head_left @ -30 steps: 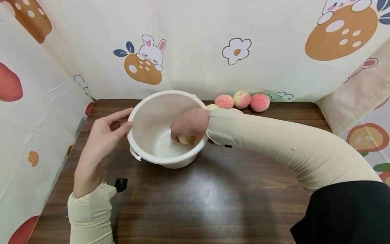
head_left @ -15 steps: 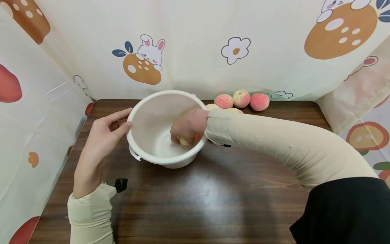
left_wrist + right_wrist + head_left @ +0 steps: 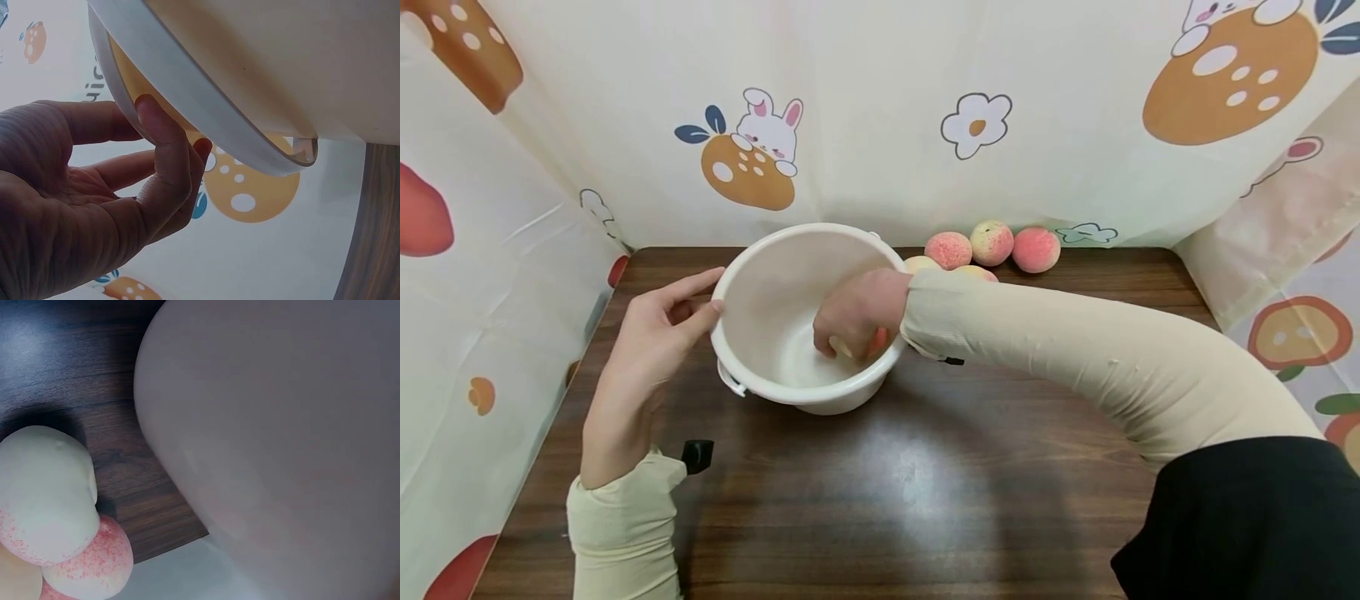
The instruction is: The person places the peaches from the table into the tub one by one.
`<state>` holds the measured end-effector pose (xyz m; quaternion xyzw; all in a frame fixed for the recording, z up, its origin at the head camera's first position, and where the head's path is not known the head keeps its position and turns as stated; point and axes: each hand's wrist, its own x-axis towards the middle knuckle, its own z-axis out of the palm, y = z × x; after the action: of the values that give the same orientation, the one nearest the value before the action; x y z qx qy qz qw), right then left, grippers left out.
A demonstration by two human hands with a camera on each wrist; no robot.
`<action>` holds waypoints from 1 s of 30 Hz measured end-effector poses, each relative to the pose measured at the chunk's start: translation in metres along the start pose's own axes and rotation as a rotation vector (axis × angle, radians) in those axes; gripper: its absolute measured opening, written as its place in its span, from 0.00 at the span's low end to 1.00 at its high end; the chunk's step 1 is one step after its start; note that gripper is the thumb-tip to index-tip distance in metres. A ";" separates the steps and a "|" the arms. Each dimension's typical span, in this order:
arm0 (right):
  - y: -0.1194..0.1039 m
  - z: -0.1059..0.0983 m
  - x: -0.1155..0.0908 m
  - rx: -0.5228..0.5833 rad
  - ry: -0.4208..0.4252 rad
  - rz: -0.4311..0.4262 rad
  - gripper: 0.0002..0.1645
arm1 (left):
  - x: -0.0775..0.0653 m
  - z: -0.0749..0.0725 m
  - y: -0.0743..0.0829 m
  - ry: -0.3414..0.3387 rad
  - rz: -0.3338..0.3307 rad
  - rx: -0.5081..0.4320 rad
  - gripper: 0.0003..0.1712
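A white bucket (image 3: 808,385) stands upright on the table, with its rim and handle also seen in the left wrist view. My left hand (image 3: 651,350) pinches the bucket's left rim between thumb and fingers. Reaching over the right rim, my right hand (image 3: 853,312) is low inside the bucket, fingers curled round a peach (image 3: 877,340). Only small yellow and red patches of that peach show between the fingers. The bucket's outer wall (image 3: 269,425) fills much of the right wrist view, hiding the right hand there.
Several peaches lie together at the back right of the dark wooden table (image 3: 925,492), among them a red peach (image 3: 1037,250) and a pale peach (image 3: 47,494). Some are partly hidden behind the right sleeve. A printed cloth (image 3: 880,150) walls the table's back and sides.
Inside the bucket my right hand has shifted slightly left, and less of the peach's yellow side shows now. The left hand and the bucket stay in place.
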<state>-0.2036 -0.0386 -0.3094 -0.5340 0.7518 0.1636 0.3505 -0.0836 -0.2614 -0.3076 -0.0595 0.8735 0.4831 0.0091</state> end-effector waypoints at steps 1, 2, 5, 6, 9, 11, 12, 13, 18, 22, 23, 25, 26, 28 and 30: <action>-0.001 0.000 -0.001 0.006 0.001 0.000 0.27 | 0.000 0.000 0.000 -0.001 0.001 0.001 0.28; -0.002 -0.001 -0.001 0.009 0.001 0.003 0.27 | 0.000 0.000 0.000 -0.002 0.003 -0.001 0.28; -0.004 -0.003 -0.005 0.034 -0.001 0.012 0.26 | 0.000 0.001 0.000 -0.005 0.007 -0.009 0.28; -0.005 -0.004 -0.006 0.038 0.002 0.012 0.25 | 0.000 0.001 0.000 -0.005 0.008 -0.010 0.28; -0.007 -0.007 -0.012 0.038 0.015 0.009 0.24 | 0.000 0.002 0.000 -0.005 0.015 -0.011 0.28; -0.007 -0.010 -0.017 0.019 0.046 -0.002 0.25 | 0.000 0.002 0.000 -0.004 0.020 -0.009 0.28; -0.007 -0.011 -0.019 0.000 0.068 -0.009 0.25 | 0.000 0.002 0.000 -0.003 0.020 -0.007 0.28; -0.007 -0.012 -0.022 -0.013 0.090 -0.015 0.25 | -0.001 0.002 0.001 -0.003 0.022 -0.007 0.28; -0.006 -0.015 -0.030 -0.047 0.195 -0.050 0.27 | -0.001 0.001 0.001 -0.005 0.024 -0.007 0.28; -0.004 -0.015 -0.036 -0.045 0.248 -0.074 0.28 | 0.000 0.001 0.000 -0.004 0.031 -0.010 0.28; -0.003 -0.015 -0.037 -0.042 0.265 -0.080 0.28 | 0.000 0.001 0.000 -0.004 0.033 -0.011 0.28; -0.002 -0.015 -0.041 -0.026 0.300 -0.090 0.28 | 0.000 0.001 -0.001 -0.002 0.035 -0.012 0.28; -0.001 -0.015 -0.042 -0.015 0.316 -0.092 0.28 | 0.000 0.001 -0.001 -0.002 0.035 -0.014 0.28; 0.001 -0.014 -0.046 0.007 0.349 -0.096 0.28 | 0.000 0.001 -0.001 -0.002 0.036 -0.017 0.28; 0.002 -0.013 -0.050 0.025 0.379 -0.101 0.27 | 0.001 0.001 -0.001 -0.001 0.035 -0.018 0.28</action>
<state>-0.2008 -0.0121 -0.2655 -0.5879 0.7786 0.0330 0.2171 -0.0841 -0.2607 -0.3089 -0.0438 0.8701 0.4909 0.0007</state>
